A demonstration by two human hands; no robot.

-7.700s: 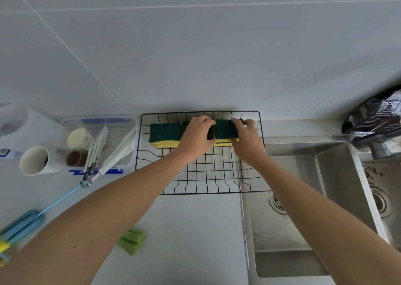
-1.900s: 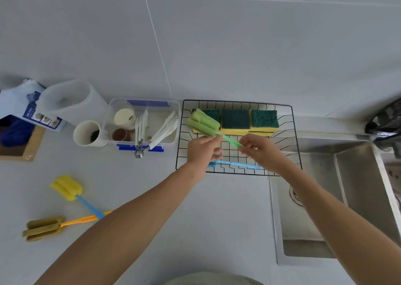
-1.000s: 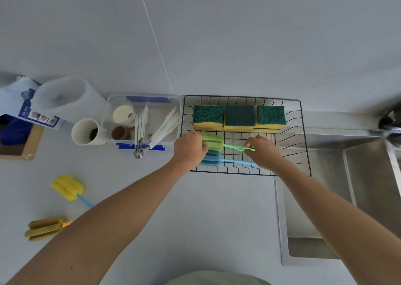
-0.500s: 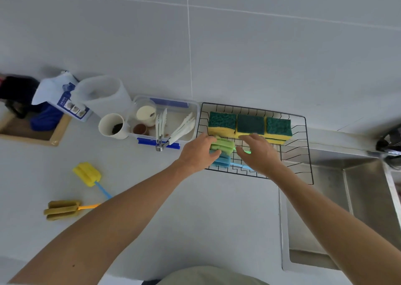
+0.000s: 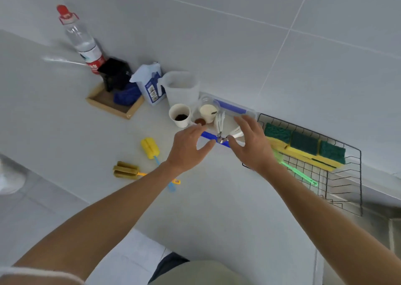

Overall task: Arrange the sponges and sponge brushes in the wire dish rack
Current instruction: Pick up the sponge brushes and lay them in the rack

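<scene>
Partway done: three green-topped yellow sponges (image 5: 303,146) and green-handled sponge brush (image 5: 298,171) in black wire dish rack (image 5: 355,182); yellow-headed (image 5: 150,148) and olive-headed brushes (image 5: 125,170) left on white counter (image 5: 65,132); left hand (image 5: 186,151), right hand (image 5: 252,144) spread, empty.

Large pale grey wall tiles (image 5: 217,35) fill the upper frame. A white worktop (image 5: 217,198) spans the middle. Grey floor tiles (image 5: 43,208) show lower left.
</scene>
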